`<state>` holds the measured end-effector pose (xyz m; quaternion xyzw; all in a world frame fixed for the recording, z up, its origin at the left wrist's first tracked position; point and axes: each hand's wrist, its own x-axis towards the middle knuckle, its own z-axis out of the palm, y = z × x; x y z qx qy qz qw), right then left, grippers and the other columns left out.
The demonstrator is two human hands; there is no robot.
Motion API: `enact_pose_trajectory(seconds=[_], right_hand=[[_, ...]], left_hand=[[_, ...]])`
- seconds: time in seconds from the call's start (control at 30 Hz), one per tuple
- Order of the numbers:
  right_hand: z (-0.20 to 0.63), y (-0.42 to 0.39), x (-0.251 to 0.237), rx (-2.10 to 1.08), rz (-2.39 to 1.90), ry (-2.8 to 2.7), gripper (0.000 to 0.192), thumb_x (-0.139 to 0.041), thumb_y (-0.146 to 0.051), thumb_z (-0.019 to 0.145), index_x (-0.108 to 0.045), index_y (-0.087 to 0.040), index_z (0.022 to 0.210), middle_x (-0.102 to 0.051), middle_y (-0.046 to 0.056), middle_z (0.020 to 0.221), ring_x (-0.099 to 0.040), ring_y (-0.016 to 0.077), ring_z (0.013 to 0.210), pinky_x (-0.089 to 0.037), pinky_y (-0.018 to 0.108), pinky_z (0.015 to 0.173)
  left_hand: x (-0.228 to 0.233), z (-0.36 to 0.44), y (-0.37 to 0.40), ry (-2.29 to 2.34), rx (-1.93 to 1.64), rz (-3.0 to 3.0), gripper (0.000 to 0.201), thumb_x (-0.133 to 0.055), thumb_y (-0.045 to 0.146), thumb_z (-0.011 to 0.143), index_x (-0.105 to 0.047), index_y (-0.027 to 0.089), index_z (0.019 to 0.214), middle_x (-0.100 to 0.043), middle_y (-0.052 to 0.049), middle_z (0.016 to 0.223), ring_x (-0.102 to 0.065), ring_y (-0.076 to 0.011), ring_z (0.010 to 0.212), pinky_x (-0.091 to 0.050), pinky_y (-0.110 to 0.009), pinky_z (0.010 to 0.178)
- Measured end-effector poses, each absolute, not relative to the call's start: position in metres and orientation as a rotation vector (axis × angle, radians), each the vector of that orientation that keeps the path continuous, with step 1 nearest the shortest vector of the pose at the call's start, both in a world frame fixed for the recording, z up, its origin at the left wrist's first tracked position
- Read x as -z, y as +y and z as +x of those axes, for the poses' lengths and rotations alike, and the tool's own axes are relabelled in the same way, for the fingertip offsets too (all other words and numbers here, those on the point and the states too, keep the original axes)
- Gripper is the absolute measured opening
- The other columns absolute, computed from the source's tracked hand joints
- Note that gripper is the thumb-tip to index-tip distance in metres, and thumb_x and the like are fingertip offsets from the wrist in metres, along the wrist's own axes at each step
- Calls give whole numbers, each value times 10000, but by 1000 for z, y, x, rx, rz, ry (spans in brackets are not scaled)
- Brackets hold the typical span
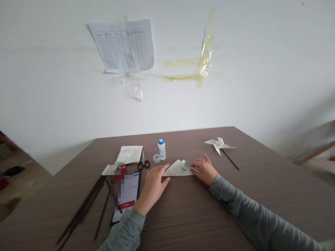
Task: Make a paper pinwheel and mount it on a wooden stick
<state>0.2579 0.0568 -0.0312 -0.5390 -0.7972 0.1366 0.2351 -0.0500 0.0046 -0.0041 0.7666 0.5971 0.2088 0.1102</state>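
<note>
A printed sheet of paper folded into a triangle [179,169] lies flat on the brown wooden table [188,216]. My left hand [154,184] rests palm down on the triangle's left corner, fingers spread. My right hand [204,170] presses its right corner with the fingertips. Both arms wear grey-green sleeves.
Behind the paper stand a small white bottle with a blue cap [162,149] and its loose cap [156,158]. Scissors [143,162], folded papers [129,154], a phone [127,197] and several dark sticks [83,209] lie left. A white paper pinwheel on a stick [219,145] lies right.
</note>
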Motion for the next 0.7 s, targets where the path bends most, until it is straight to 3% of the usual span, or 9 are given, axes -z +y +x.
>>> enact_pose_trajectory(seconds=[0.13, 0.3, 0.43, 0.57, 0.7], right_hand=[[259, 54, 27, -396, -1437, -2213, 186, -821, -347, 1130, -1003, -342, 1167, -1004, 124, 1362, -909, 431, 1440, -236, 912, 1593], [261, 56, 25, -568, -1421, -2154, 405, -715, -491, 1244, -1019, -308, 1050, -1002, 145, 1450, -868, 450, 1559, -172, 909, 1601], [265, 62, 29, -660, -1412, -2130, 545, -651, -538, 1273, -1000, -321, 915, -1029, 129, 1260, -840, 469, 1601, -140, 933, 1592], [270, 70, 41, -623, -1354, -2185, 302, -902, -513, 1116, -1003, -348, 885, -1029, 123, 1265, -828, 512, 1589, -304, 982, 1520], [275, 75, 48, -592, -1346, -2248, 34, -1016, -392, 1013, -1031, -375, 988, -1012, 105, 1363, -824, 507, 1582, -409, 985, 1476]], left_hand=[[7, -50, 8, 1782, -590, 2291, 337, -756, 258, 1212, -999, 287, 1445, -939, -132, 1644, -865, -370, 1572, -662, -565, 1382], [6, -49, 8, 1834, -571, 2269, 377, -666, 316, 1285, -1041, 267, 1285, -942, -147, 1637, -868, -375, 1584, -663, -575, 1395], [2, -48, 6, 1878, -543, 2229, 448, -615, 338, 1313, -1051, 256, 1250, -950, -149, 1617, -866, -387, 1588, -652, -585, 1410], [0, -46, 4, 1879, -493, 2223, 482, -574, 308, 1318, -1045, 225, 1257, -935, -167, 1644, -859, -408, 1591, -642, -607, 1414], [-1, -44, 1, 1887, -469, 2237, 317, -721, 285, 1255, -1031, 255, 1195, -927, -161, 1662, -835, -416, 1621, -621, -633, 1426]])
